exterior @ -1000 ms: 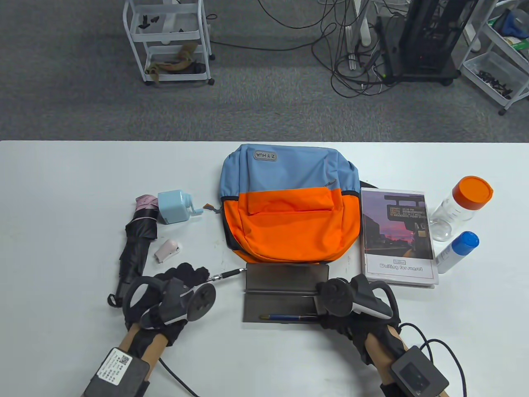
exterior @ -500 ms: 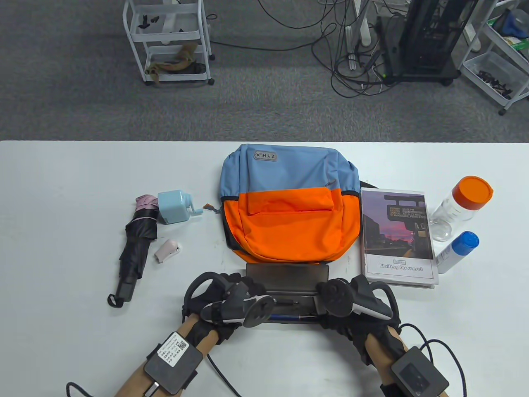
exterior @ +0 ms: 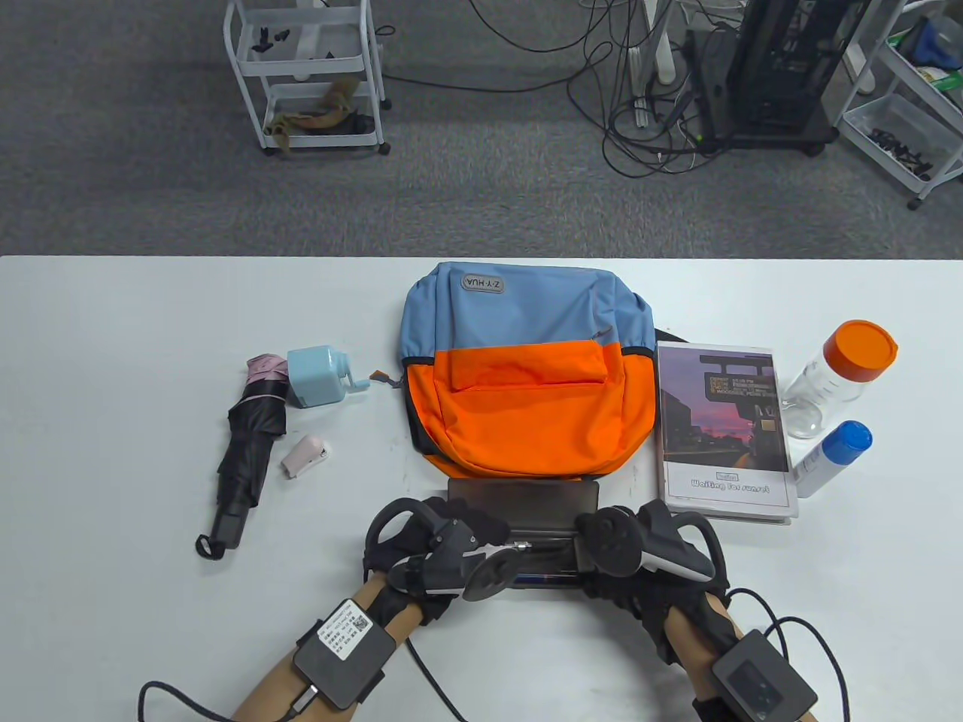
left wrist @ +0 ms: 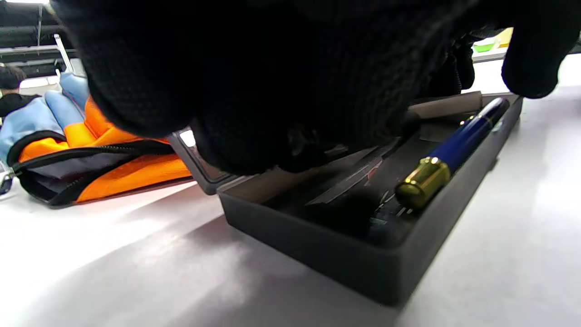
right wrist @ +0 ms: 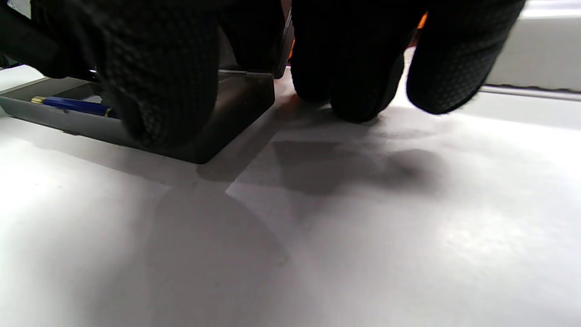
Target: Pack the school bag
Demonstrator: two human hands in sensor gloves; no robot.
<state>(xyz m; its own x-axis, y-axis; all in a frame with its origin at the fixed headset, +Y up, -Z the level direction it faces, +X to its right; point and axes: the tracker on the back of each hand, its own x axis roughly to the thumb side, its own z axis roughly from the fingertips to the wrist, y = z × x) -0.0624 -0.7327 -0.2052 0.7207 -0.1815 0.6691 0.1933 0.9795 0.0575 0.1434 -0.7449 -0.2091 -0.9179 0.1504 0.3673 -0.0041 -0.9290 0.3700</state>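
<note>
The open dark grey metal pencil case [exterior: 524, 500] lies on the white table [exterior: 135, 316] just in front of the orange and blue backpack [exterior: 527, 376], a blue pen with a gold band [left wrist: 454, 152] inside its tray. The left hand [exterior: 436, 541] reaches over the tray; whether it grips anything I cannot tell. The right hand [exterior: 639, 545] curls round the case's right end. Risk, as I judge it: a pen lying crooked could jam the lid, or the light case could slide if only one hand presses

free: table [exterior: 113, 361] far left | blocked: backpack [exterior: 527, 391] centre, book [exterior: 724, 429] right
</note>
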